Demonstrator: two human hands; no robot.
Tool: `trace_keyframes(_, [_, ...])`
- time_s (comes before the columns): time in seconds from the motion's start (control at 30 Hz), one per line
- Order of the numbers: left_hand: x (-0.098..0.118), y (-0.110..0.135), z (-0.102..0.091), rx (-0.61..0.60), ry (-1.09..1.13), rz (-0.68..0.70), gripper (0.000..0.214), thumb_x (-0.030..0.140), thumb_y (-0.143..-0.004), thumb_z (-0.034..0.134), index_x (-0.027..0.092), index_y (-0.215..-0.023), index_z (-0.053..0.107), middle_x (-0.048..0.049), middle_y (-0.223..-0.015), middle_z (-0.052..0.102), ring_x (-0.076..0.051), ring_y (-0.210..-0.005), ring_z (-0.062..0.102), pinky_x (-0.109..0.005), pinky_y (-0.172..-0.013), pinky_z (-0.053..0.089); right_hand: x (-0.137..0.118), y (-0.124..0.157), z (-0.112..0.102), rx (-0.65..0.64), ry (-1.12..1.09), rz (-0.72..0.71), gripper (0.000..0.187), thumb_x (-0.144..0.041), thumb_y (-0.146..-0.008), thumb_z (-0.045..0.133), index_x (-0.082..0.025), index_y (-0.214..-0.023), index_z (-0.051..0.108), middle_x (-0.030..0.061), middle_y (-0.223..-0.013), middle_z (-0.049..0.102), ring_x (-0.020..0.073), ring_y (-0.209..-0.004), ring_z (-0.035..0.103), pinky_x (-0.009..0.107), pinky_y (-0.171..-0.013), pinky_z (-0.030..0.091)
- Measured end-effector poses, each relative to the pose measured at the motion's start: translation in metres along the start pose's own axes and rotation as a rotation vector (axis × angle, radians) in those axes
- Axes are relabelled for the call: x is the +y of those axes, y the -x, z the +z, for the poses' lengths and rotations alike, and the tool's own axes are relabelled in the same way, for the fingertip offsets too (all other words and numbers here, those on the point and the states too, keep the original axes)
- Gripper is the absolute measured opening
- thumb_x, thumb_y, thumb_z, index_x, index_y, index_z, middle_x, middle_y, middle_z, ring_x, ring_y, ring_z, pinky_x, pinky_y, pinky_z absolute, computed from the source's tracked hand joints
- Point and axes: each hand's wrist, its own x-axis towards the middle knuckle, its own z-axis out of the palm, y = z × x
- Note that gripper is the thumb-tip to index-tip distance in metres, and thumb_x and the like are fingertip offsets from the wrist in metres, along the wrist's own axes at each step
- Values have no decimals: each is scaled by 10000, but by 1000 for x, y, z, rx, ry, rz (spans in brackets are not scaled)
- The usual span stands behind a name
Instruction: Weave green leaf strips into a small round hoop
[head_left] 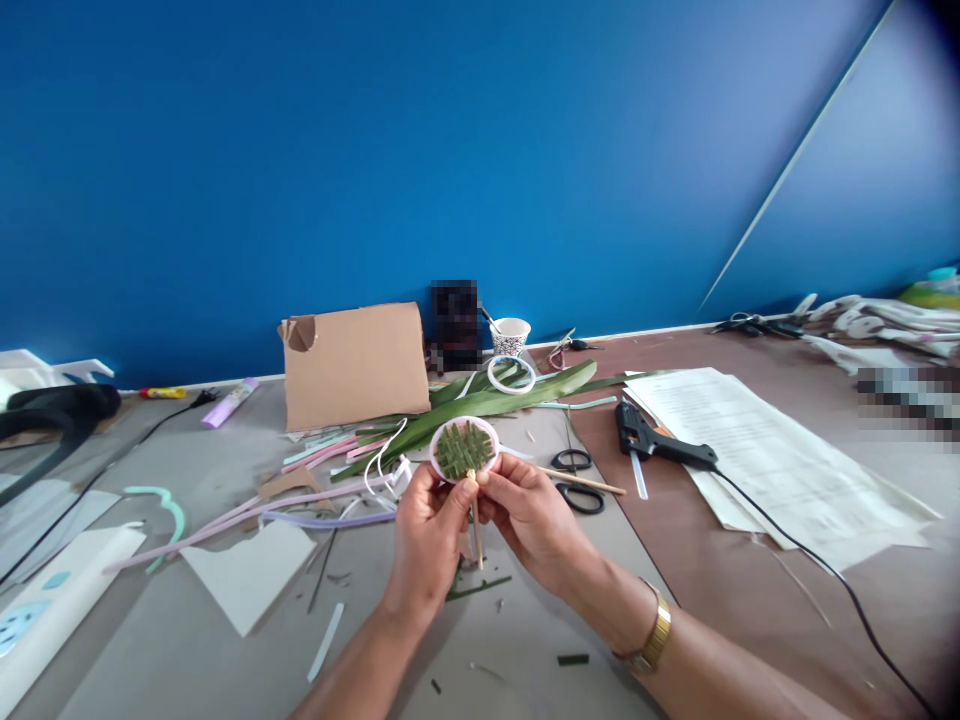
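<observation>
Both hands hold up a small round fan [465, 449]: woven green leaf strips inside a white ring, on a thin wooden stick [476, 530] that hangs down between the hands. My left hand [426, 535] pinches the fan's lower left rim and the top of the stick. My right hand [529, 515], with a gold watch on its wrist, pinches the lower right rim. The fingers of both hands are closed on it.
On the floor lie long green leaves [487, 400], a white ring [511, 374], black scissors [577, 480], a black glue gun [652, 440] with its cord, paper sheets [765, 450], a cardboard piece [352, 365], a paper cup [511, 336] and coloured paper strips [300, 505].
</observation>
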Motion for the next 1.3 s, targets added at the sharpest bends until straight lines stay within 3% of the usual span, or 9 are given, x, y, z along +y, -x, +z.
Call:
trace_keyframes(0.27, [-3, 0, -4, 6, -63, -25, 203, 335, -759, 676, 160, -801, 581, 75, -518, 509, -61, -447, 410, -175, -433, 315, 1, 0, -1, 11, 19, -9, 247, -284, -643, 739, -171, -583, 527, -61, -475, 505, 64, -450, 433, 204, -494, 328])
trace_keyframes(0.73, [-6, -3, -5, -45, 44, -72, 225, 359, -747, 697, 156, -773, 603, 77, -503, 433, -50, -452, 341, -174, -431, 273, 4, 0, 1, 22, 40, -65, 243, -314, -656, 727, -188, -603, 526, -60, -478, 512, 77, -443, 442, 218, -478, 339])
trace_keyframes(1.07, [-8, -6, -10, -85, 134, -62, 179, 327, -790, 680, 161, -784, 614, 61, -535, 509, -46, -479, 381, -165, -460, 306, 0, 3, 3, -12, 145, -130, 98, -243, -678, 680, -168, -683, 616, -34, -564, 559, 90, -512, 482, 231, -534, 399])
trace_keyframes(1.3, [-12, -7, -9, -48, 219, -120, 200, 317, -721, 734, 164, -824, 657, 43, -623, 560, -50, -485, 418, -181, -468, 343, 1, 2, 5, -52, 126, -114, 148, -249, -667, 708, -196, -701, 574, -44, -557, 584, 124, -487, 564, 253, -493, 455])
